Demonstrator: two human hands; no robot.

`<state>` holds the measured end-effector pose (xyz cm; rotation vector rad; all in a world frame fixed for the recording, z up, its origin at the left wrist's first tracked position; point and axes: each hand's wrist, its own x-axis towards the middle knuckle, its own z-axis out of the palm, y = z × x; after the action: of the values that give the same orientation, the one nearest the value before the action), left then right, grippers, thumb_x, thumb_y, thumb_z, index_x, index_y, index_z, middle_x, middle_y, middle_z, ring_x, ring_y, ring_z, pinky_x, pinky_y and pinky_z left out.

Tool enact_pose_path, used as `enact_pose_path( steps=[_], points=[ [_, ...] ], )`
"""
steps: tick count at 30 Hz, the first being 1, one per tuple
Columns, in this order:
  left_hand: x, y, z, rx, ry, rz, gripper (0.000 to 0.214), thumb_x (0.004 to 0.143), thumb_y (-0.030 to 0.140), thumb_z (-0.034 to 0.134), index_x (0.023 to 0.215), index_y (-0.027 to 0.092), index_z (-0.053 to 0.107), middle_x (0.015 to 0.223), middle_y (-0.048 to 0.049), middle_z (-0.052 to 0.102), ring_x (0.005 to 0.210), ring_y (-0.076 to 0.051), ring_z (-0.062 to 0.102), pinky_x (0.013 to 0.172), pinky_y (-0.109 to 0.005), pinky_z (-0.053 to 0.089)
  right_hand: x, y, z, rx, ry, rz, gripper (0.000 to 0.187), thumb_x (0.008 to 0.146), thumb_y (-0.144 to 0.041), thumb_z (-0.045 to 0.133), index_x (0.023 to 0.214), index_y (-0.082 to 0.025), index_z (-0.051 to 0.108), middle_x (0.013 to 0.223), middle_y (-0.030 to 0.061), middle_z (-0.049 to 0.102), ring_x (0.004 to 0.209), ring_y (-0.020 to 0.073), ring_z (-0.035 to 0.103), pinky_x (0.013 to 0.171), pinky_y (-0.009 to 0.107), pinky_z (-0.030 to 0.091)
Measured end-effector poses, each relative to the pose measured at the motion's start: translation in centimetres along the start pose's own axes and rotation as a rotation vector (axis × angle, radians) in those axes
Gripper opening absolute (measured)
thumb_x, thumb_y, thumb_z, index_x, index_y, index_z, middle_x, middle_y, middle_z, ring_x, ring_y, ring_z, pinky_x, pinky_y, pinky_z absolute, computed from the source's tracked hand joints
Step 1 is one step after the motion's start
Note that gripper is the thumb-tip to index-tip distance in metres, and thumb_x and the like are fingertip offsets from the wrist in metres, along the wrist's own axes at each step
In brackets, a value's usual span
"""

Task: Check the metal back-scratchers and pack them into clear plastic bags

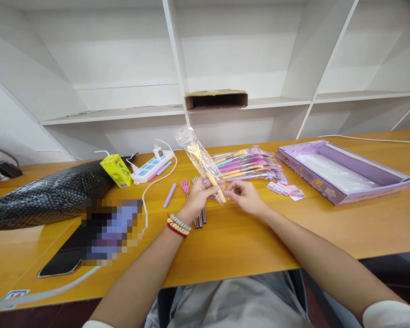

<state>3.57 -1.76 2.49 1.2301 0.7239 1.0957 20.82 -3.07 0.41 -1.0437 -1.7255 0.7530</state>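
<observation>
In the head view, both forearms reach up from the lower corners to the centre, where the left hand [198, 196], wrist angled inward, pinches a yellow back scratcher [195, 152] inside a tilted clear bag [184, 135]; the right hand's [245, 195] fingers curl at its lower end, their grip unclear.

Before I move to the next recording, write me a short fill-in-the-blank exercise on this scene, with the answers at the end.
1. The left hand grips a yellow piece inside a bag of clear ____.
2. The bracelets are worn on the person's ____ arm.
3. In the picture, the purple box lies to the ____ of the wrapped pile.
4. The brown box on the shelf is made of ____.

Missing words: plastic; left; right; cardboard.
</observation>
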Motion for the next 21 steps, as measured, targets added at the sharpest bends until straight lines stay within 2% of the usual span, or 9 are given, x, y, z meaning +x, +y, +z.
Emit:
enact_pose_path(
  steps=[5,8,12,16,19,21],
  points=[
    [-0.3,-0.1,0.3,0.035,-0.075,0.025,0.059,0.061,0.018,0.074,0.111,0.019,0.044,0.107,-0.0094,0.062,0.078,-0.018,0.064,0.064,-0.029,0.052,0.1,0.1,0.1,0.033,0.090,0.025,0.020,0.076,-0.035,0.059,0.070,-0.016,0.055,0.061,0.0003,0.057,0.053,0.0097,0.046,0.050,0.023,0.037],
    [-0.3,-0.5,0.4,0.074,-0.106,0.031,0.067,0.059,0.018,0.075,0.117,0.021,0.040,0.100,-0.0073,0.064,0.074,-0.017,0.065,0.066,-0.031,0.052,0.1,0.0,0.2,0.027,0.122,0.022,0.021,0.075,-0.035,0.059,0.069,-0.017,0.054,0.059,-0.0003,0.056,0.051,0.0096,0.045,0.049,0.023,0.036],
    [0.0,-0.9,0.4,0.081,-0.082,0.045,0.064,0.061,0.021,0.074,0.116,0.018,0.041,0.087,-0.0053,0.066,0.070,-0.017,0.064,0.063,-0.030,0.051,0.0,0.0,0.3,0.035,0.128,0.040,0.023,0.076,-0.038,0.059,0.069,-0.017,0.053,0.059,-0.0005,0.055,0.051,0.0097,0.045,0.048,0.023,0.036],
    [0.3,-1.1,0.5,0.065,-0.027,0.062,0.052,0.064,0.022,0.072,0.108,0.015,0.047,0.083,-0.0049,0.066,0.071,-0.016,0.063,0.065,-0.029,0.050,0.2,0.1,0.4,0.177,0.090,0.047,0.025,0.075,-0.039,0.060,0.072,-0.018,0.048,0.058,-0.0019,0.052,0.050,0.0092,0.046,0.048,0.023,0.037],
    [0.2,-1.1,0.5,0.070,0.005,0.058,0.043,0.066,0.023,0.070,0.104,0.014,0.051,0.084,-0.0050,0.066,0.071,-0.015,0.062,0.064,-0.028,0.049,0.3,0.3,0.4,0.296,0.052,0.046,0.029,0.074,-0.039,0.061,0.088,-0.019,0.045,0.060,-0.0045,0.052,0.051,0.0084,0.046,0.049,0.021,0.037],
    [0.2,-1.1,0.6,0.067,-0.003,0.048,0.043,0.068,0.023,0.069,0.106,0.015,0.051,0.085,-0.0049,0.066,0.070,-0.015,0.062,0.063,-0.027,0.048,0.3,0.4,0.5,0.346,0.018,0.062,0.040,0.073,-0.039,0.063,0.102,-0.021,0.041,0.060,-0.0066,0.050,0.050,0.0080,0.045,0.049,0.021,0.037]
  ],
)
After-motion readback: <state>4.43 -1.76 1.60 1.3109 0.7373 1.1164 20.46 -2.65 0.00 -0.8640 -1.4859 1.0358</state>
